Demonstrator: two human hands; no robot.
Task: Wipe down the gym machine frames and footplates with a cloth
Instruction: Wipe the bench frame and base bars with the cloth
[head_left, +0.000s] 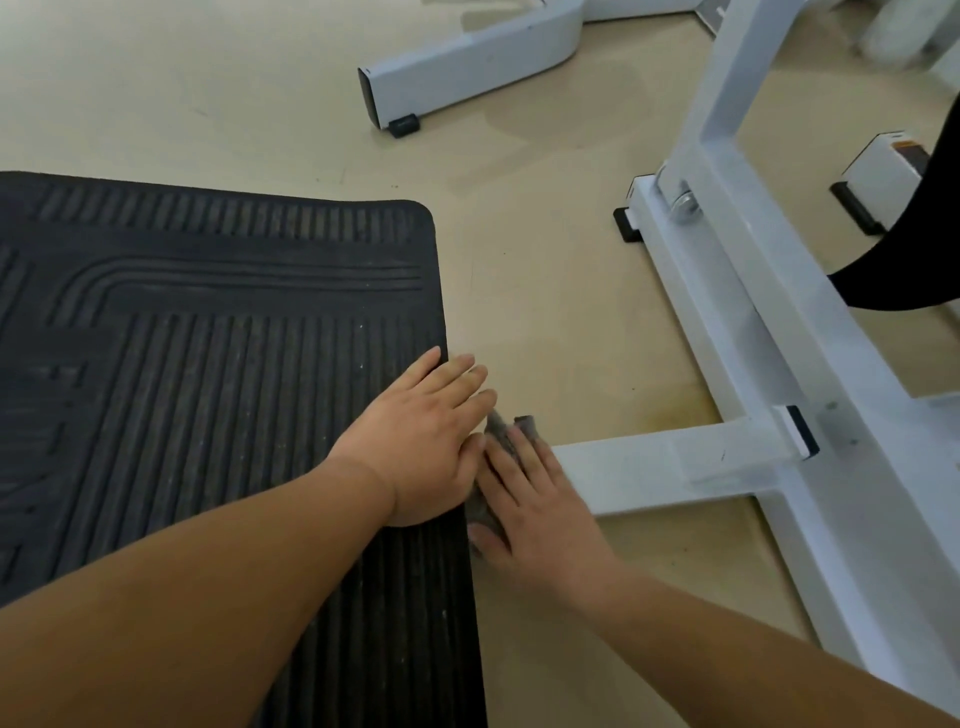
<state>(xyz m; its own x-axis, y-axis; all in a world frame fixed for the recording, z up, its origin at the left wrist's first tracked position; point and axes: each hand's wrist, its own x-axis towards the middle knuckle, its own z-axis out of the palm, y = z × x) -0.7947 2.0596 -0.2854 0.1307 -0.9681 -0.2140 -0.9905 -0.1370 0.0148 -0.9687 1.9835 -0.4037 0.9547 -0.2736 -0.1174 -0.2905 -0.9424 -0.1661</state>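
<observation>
Single view, head-worn, wide-angle. Sits above the person's arms and faces forward and steeply down; floor (545, 291) runs right up to the top edge.

Range: close. Both forearms enter from the bottom edge, one from the lower left corner, one from the lower right. Left hand (421, 441) and right hand (540, 499) meet just below centre, side by side.

Left half: mat (208, 338), cut by the left and bottom edges, its far right corner inside the picture.

Right side: frame (769, 332), near, cut by the top, right and bottom edges.

Top centre: far foot (467, 67) of another frame, well beyond the hands, clipped by the top edge.
</observation>
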